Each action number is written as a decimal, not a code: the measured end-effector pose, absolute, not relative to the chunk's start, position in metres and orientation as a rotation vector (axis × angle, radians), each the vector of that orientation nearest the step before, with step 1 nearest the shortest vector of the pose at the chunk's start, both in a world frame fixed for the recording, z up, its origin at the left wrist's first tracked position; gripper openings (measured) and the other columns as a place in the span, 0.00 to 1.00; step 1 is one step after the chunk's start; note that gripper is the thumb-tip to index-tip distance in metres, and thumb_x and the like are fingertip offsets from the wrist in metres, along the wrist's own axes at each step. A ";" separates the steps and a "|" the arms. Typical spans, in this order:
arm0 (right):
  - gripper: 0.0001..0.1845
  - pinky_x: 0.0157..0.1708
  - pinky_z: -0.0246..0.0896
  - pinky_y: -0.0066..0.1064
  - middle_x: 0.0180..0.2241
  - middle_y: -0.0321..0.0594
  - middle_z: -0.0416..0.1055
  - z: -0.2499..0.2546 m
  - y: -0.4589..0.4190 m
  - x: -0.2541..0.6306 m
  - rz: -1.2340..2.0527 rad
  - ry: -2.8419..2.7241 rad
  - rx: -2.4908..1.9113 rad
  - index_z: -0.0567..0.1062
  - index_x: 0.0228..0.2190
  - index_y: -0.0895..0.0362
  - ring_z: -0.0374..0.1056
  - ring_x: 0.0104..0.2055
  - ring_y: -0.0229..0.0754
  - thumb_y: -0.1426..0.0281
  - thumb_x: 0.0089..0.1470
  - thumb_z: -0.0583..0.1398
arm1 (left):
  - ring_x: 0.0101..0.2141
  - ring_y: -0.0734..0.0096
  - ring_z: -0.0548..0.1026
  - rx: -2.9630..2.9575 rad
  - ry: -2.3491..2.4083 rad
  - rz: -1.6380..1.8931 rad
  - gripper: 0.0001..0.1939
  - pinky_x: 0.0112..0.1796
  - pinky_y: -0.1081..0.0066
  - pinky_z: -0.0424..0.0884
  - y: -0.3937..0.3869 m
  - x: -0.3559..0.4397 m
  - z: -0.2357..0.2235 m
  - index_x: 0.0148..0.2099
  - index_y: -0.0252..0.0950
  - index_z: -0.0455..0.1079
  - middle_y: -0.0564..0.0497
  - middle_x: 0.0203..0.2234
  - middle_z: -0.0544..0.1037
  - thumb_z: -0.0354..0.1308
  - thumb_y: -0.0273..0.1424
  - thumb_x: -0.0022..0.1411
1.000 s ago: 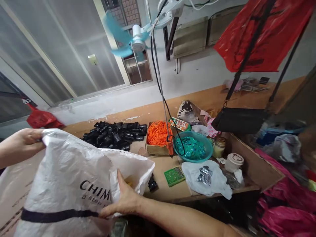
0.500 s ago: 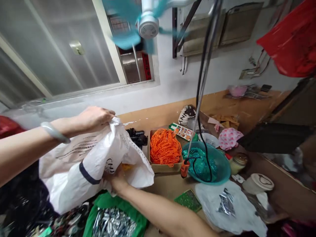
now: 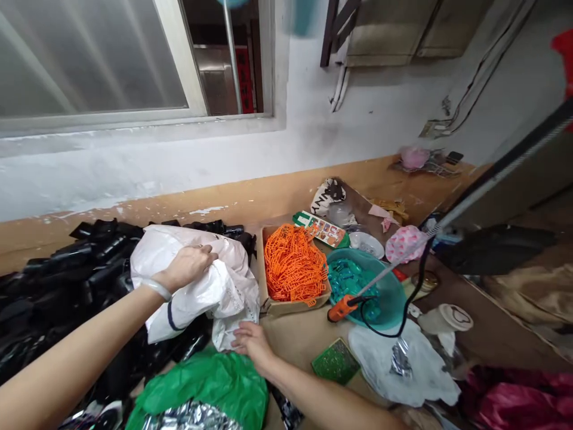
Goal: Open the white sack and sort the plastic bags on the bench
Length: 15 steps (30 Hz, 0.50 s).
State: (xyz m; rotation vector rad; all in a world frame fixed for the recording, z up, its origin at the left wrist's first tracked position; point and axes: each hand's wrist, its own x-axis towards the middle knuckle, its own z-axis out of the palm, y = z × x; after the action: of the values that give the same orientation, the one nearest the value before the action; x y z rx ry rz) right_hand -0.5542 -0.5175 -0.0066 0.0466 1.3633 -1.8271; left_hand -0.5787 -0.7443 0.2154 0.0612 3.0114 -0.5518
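Observation:
A crumpled white plastic bag (image 3: 210, 280) with a dark stripe lies on a heap of black plastic parts (image 3: 67, 275). My left hand (image 3: 190, 266), a pale bangle on its wrist, is closed on the top of the bag. My right hand (image 3: 250, 343) grips the bag's lower edge, just above a green bag (image 3: 210, 385) holding shiny silver pieces (image 3: 188, 417).
A cardboard box of orange parts (image 3: 293, 269) sits right of the bag. A teal bowl (image 3: 396, 298) of teal parts, an orange-handled tool (image 3: 342, 309) on a cable, a green circuit board (image 3: 335, 361) and a white sheet (image 3: 403, 370) lie further right. The wall runs behind.
The white bag has come down from mid-air onto the black parts. Both hands dropped with it, and my view tilted down and left.

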 end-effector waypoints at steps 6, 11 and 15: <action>0.39 0.37 0.72 0.36 0.39 0.43 0.71 0.014 -0.435 -0.613 -2.095 1.105 0.693 0.70 0.39 0.56 0.73 0.43 0.48 0.50 0.29 0.76 | 0.51 0.40 0.73 -0.023 3.025 -0.509 0.23 0.45 0.47 0.70 -0.728 -0.562 0.231 0.50 0.37 0.78 0.34 0.48 0.75 0.46 0.16 0.63; 0.17 0.38 0.75 0.40 0.27 0.38 0.71 0.014 -0.439 -0.668 -1.998 1.008 0.878 0.71 0.40 0.57 0.74 0.33 0.46 0.57 0.57 0.65 | 0.63 0.36 0.65 -0.180 2.820 -0.394 0.42 0.53 0.34 0.67 -0.698 -0.570 0.273 0.64 0.47 0.70 0.39 0.64 0.66 0.52 0.12 0.50; 0.10 0.34 0.75 0.39 0.20 0.39 0.69 0.005 -0.453 -0.684 -1.929 1.019 0.884 0.70 0.33 0.58 0.72 0.26 0.46 0.63 0.60 0.61 | 0.55 0.35 0.73 -0.151 2.831 -0.349 0.34 0.52 0.31 0.70 -0.664 -0.642 0.312 0.60 0.43 0.75 0.36 0.59 0.73 0.53 0.15 0.54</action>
State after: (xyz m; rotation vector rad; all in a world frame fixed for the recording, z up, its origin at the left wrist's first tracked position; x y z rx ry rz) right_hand -0.6839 -0.4526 0.0049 0.8841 1.0191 -1.9290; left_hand -0.6424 -0.6635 0.3117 -0.1511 2.8306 -0.3489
